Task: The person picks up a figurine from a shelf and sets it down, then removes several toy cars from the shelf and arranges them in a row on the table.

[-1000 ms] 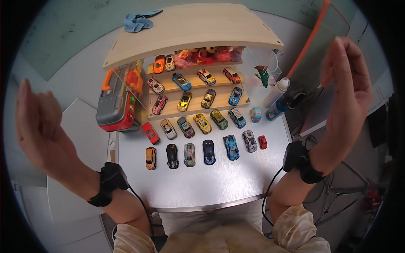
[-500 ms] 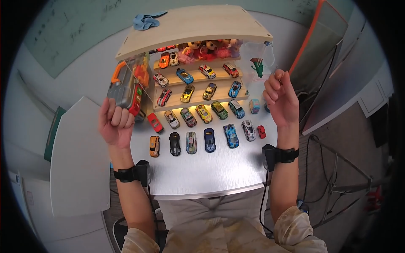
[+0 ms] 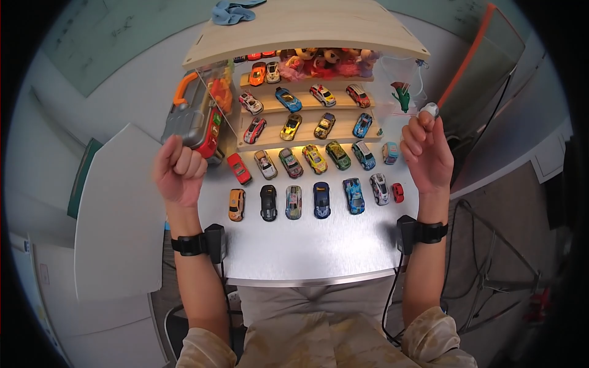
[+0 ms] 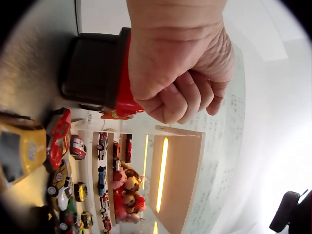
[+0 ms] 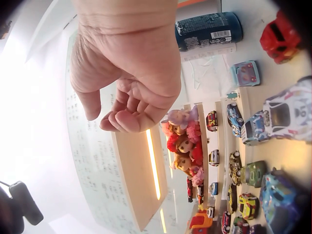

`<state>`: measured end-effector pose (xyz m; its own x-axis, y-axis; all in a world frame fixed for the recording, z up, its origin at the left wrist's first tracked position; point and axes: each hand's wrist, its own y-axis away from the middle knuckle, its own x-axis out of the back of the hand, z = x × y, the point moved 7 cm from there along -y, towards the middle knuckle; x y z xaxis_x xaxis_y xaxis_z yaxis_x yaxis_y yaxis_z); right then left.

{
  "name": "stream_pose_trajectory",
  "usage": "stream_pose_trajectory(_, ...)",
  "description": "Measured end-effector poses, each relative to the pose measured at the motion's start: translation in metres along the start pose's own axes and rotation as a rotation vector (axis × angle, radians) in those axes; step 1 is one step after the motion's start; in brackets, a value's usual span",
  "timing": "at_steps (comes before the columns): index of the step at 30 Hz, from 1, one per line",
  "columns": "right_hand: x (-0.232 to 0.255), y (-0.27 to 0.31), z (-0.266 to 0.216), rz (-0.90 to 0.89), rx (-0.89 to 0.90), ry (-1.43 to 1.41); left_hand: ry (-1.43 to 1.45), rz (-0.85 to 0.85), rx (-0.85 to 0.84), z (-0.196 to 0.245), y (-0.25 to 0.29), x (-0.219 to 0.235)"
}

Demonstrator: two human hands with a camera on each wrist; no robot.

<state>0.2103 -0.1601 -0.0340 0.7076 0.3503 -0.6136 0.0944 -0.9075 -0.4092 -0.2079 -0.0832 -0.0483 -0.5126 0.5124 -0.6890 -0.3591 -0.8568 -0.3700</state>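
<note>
Multicoloured miniature toy cars [image 3: 321,202] stand in two rows on the silver metal table [image 3: 313,248], with others on the pale wooden stepped shelf [image 3: 308,136] at far centre. Left hand [image 3: 180,176]: clenched, grasping nothing, nearest the grey-and-red plastic case [image 3: 184,126]. Right hand [image 3: 427,154]: raised at right, fingers loosely curled, grasping nothing.

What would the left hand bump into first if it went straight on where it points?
Probably the grey and red case, which appears beyond the left hand in the head view. Depth is unclear, so the hand might pass above it.
</note>
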Motion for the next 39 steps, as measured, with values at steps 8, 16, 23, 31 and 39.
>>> stream_pose_trajectory(8, -0.003, 0.001, 0.002, -0.024, -0.01, -0.029, -0.009, 0.015, 0.011, -0.001, 0.001, 0.003)
stream_pose_trajectory(16, -0.001, 0.002, 0.001, -0.04, -0.012, -0.026, -0.032, -0.028, 0.01, -0.003, 0.0, 0.0)
stream_pose_trajectory(23, 0.001, 0.002, 0.001, -0.065, -0.012, -0.034, -0.019, -0.057, 0.007, -0.002, -0.002, 0.0)
stream_pose_trajectory(31, -0.001, 0.002, 0.001, -0.071, 0.001, -0.011, 0.01, -0.078, 0.01, -0.001, -0.001, 0.002)
stream_pose_trajectory(39, 0.001, 0.003, -0.001, -0.071, -0.005, -0.023, 0.05, -0.133, -0.025, 0.007, 0.0, -0.001)
